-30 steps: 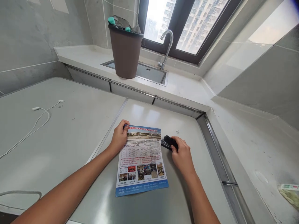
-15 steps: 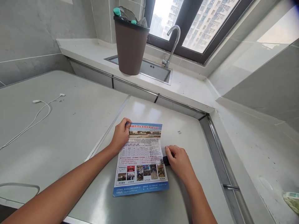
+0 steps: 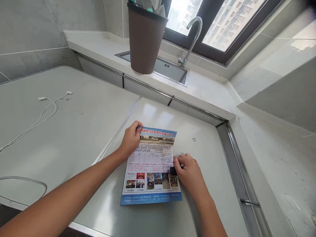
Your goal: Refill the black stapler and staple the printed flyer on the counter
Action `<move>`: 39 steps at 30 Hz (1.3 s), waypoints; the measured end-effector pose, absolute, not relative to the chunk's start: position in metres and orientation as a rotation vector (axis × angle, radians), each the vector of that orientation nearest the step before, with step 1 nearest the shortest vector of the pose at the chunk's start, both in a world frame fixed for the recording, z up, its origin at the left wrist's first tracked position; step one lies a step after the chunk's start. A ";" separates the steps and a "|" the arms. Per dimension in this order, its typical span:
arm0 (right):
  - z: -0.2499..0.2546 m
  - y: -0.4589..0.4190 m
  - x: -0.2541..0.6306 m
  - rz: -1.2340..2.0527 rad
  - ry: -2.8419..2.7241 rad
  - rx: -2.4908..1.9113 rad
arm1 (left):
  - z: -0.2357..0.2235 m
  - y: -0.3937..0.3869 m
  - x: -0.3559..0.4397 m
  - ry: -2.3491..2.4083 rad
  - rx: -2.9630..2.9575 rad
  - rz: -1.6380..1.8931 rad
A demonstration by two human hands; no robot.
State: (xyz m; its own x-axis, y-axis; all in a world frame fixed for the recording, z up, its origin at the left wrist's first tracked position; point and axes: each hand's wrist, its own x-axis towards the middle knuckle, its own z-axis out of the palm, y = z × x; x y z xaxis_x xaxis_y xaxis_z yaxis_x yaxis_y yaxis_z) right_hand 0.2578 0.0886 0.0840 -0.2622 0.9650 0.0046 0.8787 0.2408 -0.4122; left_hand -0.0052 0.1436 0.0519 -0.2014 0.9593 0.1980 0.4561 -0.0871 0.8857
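Near the desk's (image 3: 98,85) front edge, left hand (image 3: 131,140) pinches the sheet (image 3: 148,158), right hand (image 3: 191,174) grips the black tool (image 3: 172,171); that loose bottom could swing, and a tug could tear it!

Before us, the flyer (image 3: 150,184) lies on the surface (image 3: 138,219); earphones (image 3: 46,112) lie to its left. Behind, a bin (image 3: 145,39) stands on the counter edge, left of the faucet (image 3: 194,39).
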 end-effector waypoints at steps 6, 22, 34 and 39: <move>0.087 0.089 0.258 0.474 -2.266 -1.792 | 0.051 0.143 -0.005 1.667 1.539 1.260; 0.091 0.082 0.243 0.355 -2.181 -2.041 | 0.051 0.144 -0.004 1.666 1.535 1.273; 0.092 0.081 0.241 0.352 -2.191 -2.066 | 0.052 0.143 -0.003 1.665 1.515 1.263; 0.093 0.082 0.243 0.382 -2.199 -2.048 | 0.052 0.142 -0.003 1.667 1.510 1.265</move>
